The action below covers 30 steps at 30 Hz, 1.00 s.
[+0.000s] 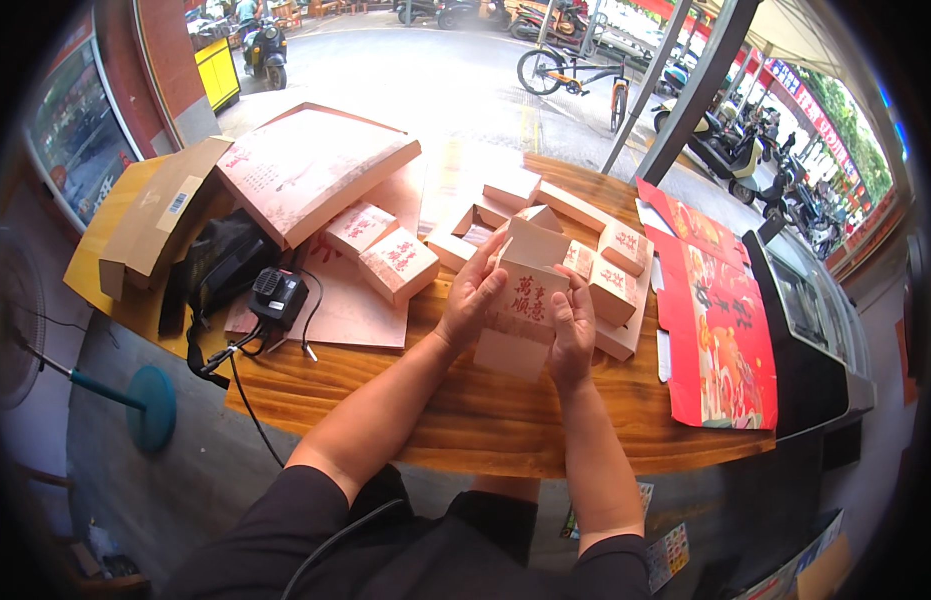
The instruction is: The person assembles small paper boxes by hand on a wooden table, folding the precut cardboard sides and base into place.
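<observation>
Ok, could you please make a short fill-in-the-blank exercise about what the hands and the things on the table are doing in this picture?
1. The left hand and the right hand together hold one pink ____.
2. The flat red printed sheets lie to the person's ____ on the wooden table.
3. The open brown cardboard box sits at the table's far ____ corner.

Missing words: box; right; left

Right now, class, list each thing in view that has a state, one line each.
Small pink paper box with red print: held in both hands, top flap open.
Left hand: gripping the box's left side.
Right hand: gripping its right side.
Brown corrugated cardboard carton: flaps open.
Folded pink boxes: closed.
</observation>
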{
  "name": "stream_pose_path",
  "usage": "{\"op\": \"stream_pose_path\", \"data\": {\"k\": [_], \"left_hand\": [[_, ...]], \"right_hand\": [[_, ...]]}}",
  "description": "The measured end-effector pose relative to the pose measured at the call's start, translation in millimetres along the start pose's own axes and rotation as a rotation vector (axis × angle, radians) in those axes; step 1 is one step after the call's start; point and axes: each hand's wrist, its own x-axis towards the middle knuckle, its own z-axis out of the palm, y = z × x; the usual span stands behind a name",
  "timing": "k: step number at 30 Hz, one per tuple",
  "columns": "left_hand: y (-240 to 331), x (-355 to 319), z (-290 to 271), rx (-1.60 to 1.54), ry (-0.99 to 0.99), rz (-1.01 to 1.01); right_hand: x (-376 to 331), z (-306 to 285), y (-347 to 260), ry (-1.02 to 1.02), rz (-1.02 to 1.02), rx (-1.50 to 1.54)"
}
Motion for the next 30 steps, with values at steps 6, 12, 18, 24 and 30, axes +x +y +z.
{"op": "stream_pose_path", "data": {"k": [6, 12, 18, 24, 30], "left_hand": [[9.4, -23.7, -3.6, 0.048, 0.014, -0.064], [10.8, -40.1, -14.3, 0.161, -0.017, -0.126], [8.6, -39.3, -14.6, 0.267, -0.017, -0.172], [1.0, -38.9, -16.2, 0.222, 0.047, -0.200], [8.2, -36.3, -3.3, 0.075, 0.117, -0.203]], "right_hand": [[-15.5, -3.1, 2.9, -0.047, 0.020, -0.110], [-26.6, -6.8, 7.5, -0.121, 0.045, -0.107], [-25.7, -17.9, 8.9, -0.109, 0.046, -0.084], [-23.9, -19.5, 13.6, -0.060, 0.065, -0.178], [-23.6, -31.4, 27.7, 0.012, 0.040, -0.132]]}}
